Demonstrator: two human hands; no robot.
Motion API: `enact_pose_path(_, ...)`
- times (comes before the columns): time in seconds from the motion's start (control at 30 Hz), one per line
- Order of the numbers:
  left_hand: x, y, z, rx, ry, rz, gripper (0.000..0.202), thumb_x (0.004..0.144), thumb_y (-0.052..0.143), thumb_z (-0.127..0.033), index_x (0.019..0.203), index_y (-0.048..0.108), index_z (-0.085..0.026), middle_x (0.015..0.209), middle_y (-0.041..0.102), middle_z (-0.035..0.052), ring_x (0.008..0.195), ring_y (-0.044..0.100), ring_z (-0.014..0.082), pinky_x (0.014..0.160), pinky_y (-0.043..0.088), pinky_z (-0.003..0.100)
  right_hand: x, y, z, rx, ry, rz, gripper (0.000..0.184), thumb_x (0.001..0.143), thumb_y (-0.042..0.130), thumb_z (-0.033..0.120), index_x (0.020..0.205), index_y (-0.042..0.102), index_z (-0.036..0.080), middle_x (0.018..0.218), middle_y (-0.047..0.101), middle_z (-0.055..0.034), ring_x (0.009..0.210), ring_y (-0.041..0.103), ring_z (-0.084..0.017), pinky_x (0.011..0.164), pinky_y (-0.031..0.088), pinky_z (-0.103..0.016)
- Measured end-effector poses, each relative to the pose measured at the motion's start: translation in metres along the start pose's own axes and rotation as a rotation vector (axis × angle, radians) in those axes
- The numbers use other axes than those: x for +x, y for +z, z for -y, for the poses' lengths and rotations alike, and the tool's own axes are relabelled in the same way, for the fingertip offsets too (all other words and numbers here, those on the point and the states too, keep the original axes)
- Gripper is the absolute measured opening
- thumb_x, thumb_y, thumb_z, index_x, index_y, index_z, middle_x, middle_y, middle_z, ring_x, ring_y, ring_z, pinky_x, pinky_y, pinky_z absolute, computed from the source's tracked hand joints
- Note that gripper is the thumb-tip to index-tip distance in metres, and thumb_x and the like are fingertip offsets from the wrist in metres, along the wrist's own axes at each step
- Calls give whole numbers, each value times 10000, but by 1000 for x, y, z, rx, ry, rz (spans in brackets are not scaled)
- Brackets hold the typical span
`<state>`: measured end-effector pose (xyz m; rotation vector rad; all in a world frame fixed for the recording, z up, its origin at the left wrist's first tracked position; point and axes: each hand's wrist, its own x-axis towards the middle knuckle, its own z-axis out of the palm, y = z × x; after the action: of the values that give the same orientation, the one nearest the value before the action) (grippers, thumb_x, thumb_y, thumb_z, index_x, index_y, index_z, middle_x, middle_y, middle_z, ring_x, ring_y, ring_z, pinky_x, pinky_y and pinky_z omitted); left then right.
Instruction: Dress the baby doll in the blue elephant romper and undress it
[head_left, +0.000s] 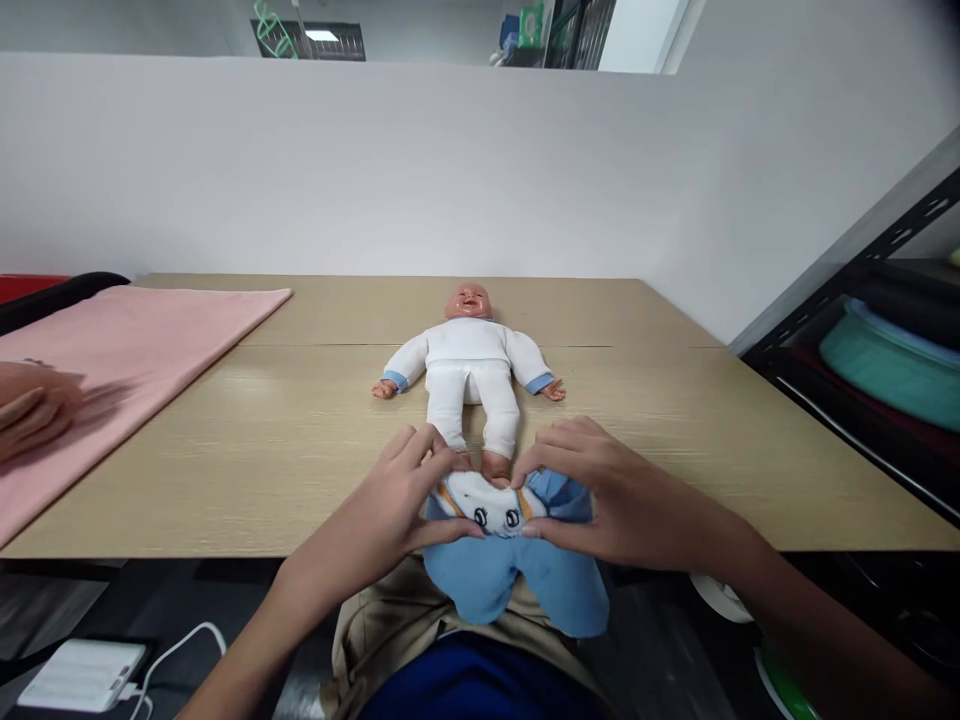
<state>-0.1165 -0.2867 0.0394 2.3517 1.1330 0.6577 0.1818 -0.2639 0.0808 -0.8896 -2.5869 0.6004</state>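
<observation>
At the front edge of the worktop (315,420), a light-blue garment (484,580) with a white embroidered face panel (491,490) is held between two bare hands. By the left hand (401,490), the panel's left side is gripped, the thumb being laid along its lower border near one stitched eye and the bent fingers being set at its upper edge. By the right hand (589,490), the opposite side is gripped in the same manner, with the thumb pressed near the other eye and the fingertips curled over the top. On both sides the fingers are only partly drawn in, with fabric caught between them and the thumbs; both eyes are left exposed between the thumb tips. A bunched blue portion is partly covered by the right fingers, while two rounded lobes are hung below the thumbs, past the worktop's edge and above beige trousers (375,625). Just beyond the panel, a baby doll (469,345) dressed in white with blue cuffs is laid on its back, its bare feet pointed toward the garment; whether they are touched by the fingers cannot be told.
</observation>
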Motion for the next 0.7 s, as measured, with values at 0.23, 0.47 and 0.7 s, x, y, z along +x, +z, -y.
enact_pose_path(0.23,-10,11,-4,-57,182,-89,142,1124,606,-190,1227,676,-259,1295,643,75,1200,571,253,1040,475,368,-3,21,-4,40,8,85,538,944,880,447,1404,677,256,1364,720,-95,1303,655,-305,1131,490,-465)
enact_pose_path(0.47,-5,9,8,-136,181,-63,145,1136,596,-209,1272,600,-257,1186,738,33,1096,632,218,968,453,324,10,28,-10,368,-160,-136,289,945,780,93,983,544,255,1215,695,-31,1170,685,-180,1022,556,-308)
enact_pose_path(0.7,5,7,17,-162,132,-54,86,1155,572,-276,1179,644,-236,1139,726,39,1044,608,226,936,453,327,16,22,-15,391,22,-50,258,1019,789,252,1137,563,288,1230,748,5,1079,740,-145,916,571,-248)
